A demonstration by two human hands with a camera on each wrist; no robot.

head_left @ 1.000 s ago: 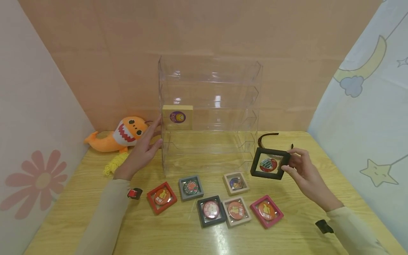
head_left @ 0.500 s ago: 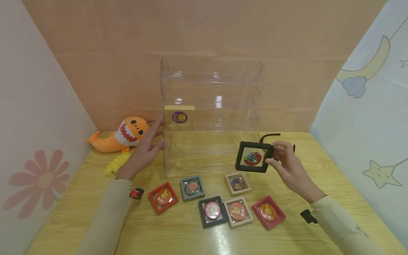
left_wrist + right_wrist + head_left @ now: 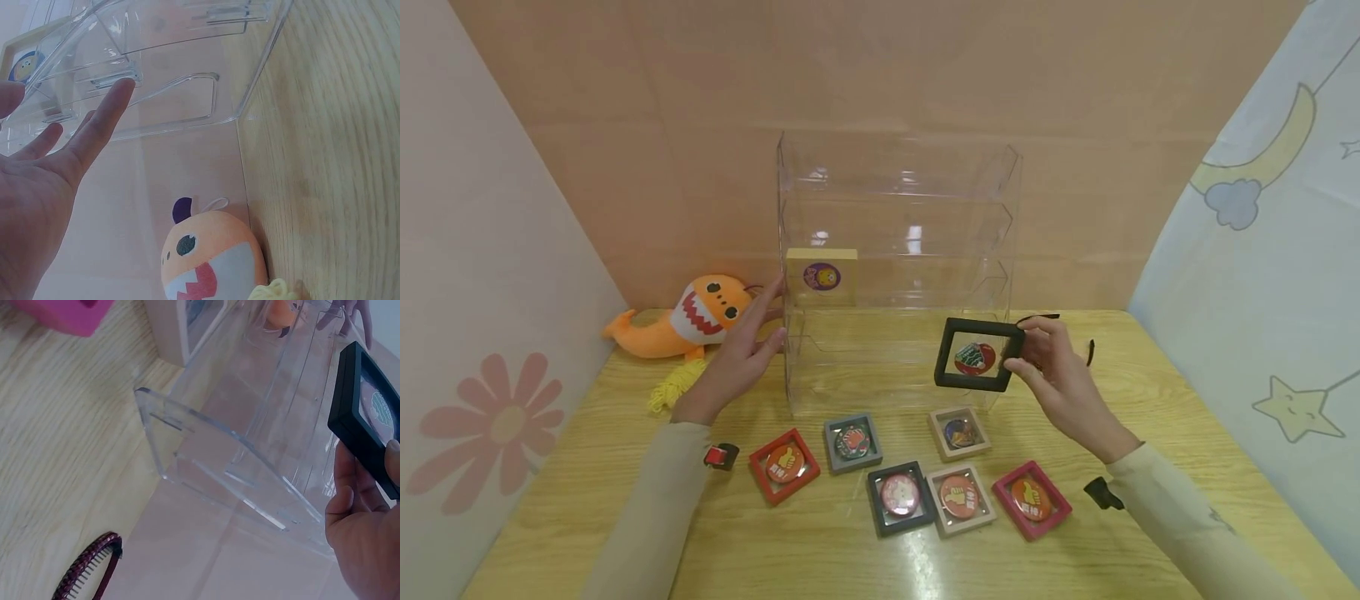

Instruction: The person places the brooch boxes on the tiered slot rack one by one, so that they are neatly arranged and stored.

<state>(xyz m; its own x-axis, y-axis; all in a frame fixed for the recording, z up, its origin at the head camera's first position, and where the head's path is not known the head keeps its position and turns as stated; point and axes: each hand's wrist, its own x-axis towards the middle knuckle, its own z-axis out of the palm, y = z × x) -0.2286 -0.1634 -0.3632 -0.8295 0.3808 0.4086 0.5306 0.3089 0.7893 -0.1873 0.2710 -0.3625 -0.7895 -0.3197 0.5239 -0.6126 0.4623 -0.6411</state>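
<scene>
A black square display frame [image 3: 977, 387] with a round red-and-green badge inside is pinched at its right side by my right hand [image 3: 1060, 383]. It hangs in front of the lower right part of a clear acrylic tiered rack [image 3: 895, 250]. My left hand [image 3: 741, 354] rests with extended fingers against the rack's left side, as the left wrist view also shows with the fingers [image 3: 100, 131]. A pale yellow frame [image 3: 822, 253] with a purple oval badge stands at the left end of a middle tier. The right wrist view shows the black frame [image 3: 349, 403] tilted, thumb on its edge.
Lying before the rack are framed badges: red [image 3: 785, 467], grey [image 3: 853, 443], dark [image 3: 901, 498], beige [image 3: 961, 498], another beige [image 3: 959, 432] and pink [image 3: 1032, 500]. An orange plush shark [image 3: 700, 308] with yellow yarn [image 3: 676, 385] sits left; a toothed headband [image 3: 87, 569] lies right.
My right hand has carried the black frame left and slightly up, from beside the rack to in front of its lower right. My left hand stays at the rack's side.
</scene>
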